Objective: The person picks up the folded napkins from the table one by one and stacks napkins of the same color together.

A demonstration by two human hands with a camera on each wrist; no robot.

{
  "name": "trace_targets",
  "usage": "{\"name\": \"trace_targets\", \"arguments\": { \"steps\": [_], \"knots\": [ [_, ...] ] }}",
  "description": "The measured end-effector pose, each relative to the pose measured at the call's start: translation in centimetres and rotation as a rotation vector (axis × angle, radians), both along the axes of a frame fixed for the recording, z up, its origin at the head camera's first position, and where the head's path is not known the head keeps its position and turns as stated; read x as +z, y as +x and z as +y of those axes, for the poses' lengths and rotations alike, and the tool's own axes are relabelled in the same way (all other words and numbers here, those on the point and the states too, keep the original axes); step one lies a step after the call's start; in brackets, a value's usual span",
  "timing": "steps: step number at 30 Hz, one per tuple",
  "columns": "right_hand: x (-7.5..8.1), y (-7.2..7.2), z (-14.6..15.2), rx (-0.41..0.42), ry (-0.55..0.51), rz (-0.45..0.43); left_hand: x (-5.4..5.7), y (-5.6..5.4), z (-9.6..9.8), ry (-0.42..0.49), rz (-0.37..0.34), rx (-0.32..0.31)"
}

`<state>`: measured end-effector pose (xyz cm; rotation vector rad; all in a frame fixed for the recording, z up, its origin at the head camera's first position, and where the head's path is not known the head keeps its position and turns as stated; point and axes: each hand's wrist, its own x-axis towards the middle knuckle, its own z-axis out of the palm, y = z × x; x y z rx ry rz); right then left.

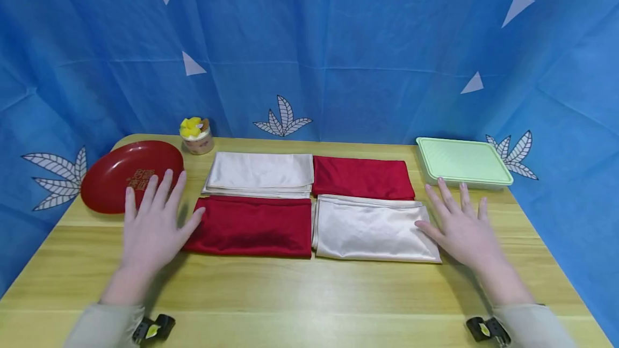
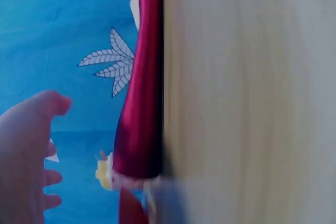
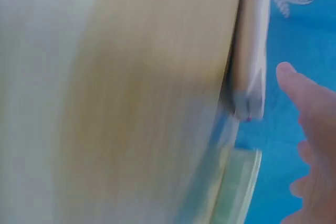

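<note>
Four folded satin cloths lie in two rows: a white cloth [image 1: 261,173] at back left, a red cloth [image 1: 362,177] at back right, a red cloth [image 1: 253,227] at front left and a white cloth [image 1: 374,229] at front right. My left hand [image 1: 153,224], fingers spread and holding nothing, hovers by the front red cloth's left end, its thumb overlapping that corner in the head view. With fingers likewise spread, my right hand [image 1: 461,227] hangs at the front white cloth's right end. Both wrist views show the thumbs raised apart from the cloths.
A red oval plate [image 1: 113,176] with gold characters lies at the table's left, beyond my left fingers. Behind it stands a small cup [image 1: 198,141] topped with a yellow flower. At back right sits a pale green lidded box [image 1: 464,161]. A blue curtain [image 1: 309,42] borders the wooden table [image 1: 309,299].
</note>
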<state>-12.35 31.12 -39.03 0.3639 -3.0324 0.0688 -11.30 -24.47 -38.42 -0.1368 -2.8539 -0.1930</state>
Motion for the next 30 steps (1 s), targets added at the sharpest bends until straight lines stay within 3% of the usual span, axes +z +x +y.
{"name": "trace_targets", "arguments": {
  "steps": [7, 13, 18, 21, 24, 30],
  "knots": [
    [-1.2, -0.1, -2.7, 0.013, -0.18, -0.061, -1.7, 0.4, 1.1, 0.238, -0.008, -0.059],
    [-2.0, -0.4, -5.7, 0.079, -0.34, -0.056, -3.1, 0.3, 1.6, 0.636, -0.088, -0.153],
    [-2.4, -0.7, -8.9, 0.154, -0.48, 0.007, -4.1, 0.2, 1.5, 0.851, -0.086, -0.13],
    [-2.9, -0.7, -11.1, 0.182, -0.604, 0.039, -4.5, 0.3, 1.3, 0.874, -0.071, -0.082],
    [-3.2, -0.6, -13.6, 0.203, -0.713, 0.054, -4.7, 0.2, 1.2, 0.827, -0.059, -0.052],
    [-2.9, -0.8, -18.2, 0.281, -0.799, -0.004, -4.9, 0.1, 1.0, 0.757, -0.044, -0.061]
  ]
}}
